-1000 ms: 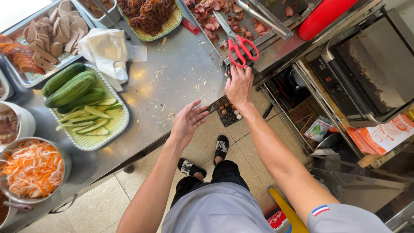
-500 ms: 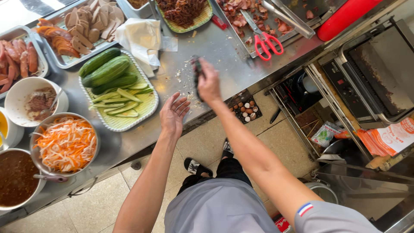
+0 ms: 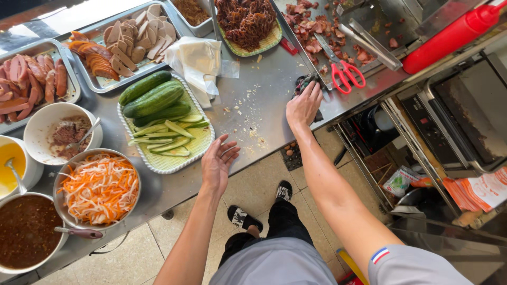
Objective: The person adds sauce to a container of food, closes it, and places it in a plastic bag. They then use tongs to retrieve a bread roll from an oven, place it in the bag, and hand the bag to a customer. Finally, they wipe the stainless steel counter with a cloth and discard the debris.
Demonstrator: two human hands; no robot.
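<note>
A: In the head view our right hand [image 3: 303, 105], right of centre in the frame, is pressed down with the fingers closed over a dark cloth [image 3: 305, 82] on the steel counter [image 3: 264, 100]. Our left hand [image 3: 217, 161] is open, palm up and cupped, holding nothing, at the counter's near edge in the middle of the frame.

B: So we judge this to be wiping: the cloth gathers the crumbs [image 3: 248, 124] scattered between the two hands. The next move would call for a steady drag toward the cupped palm, keeping the cloth flat so nothing spills over the edge.

A: Agreed. The surface is crowded. Left of centre sits a green tray of cucumbers [image 3: 163, 119]; at lower left a bowl of shredded carrot [image 3: 100, 187] and a pot of brown sauce [image 3: 26, 232]. Upper left holds trays of sliced sausage [image 3: 121, 42]. Red-handled scissors [image 3: 346, 74] lie at upper right beside chopped meat, with a red squeeze bottle [image 3: 449, 37] beyond.

B: Below the counter we see tiled floor [image 3: 127, 258] and our sandalled feet.
</note>
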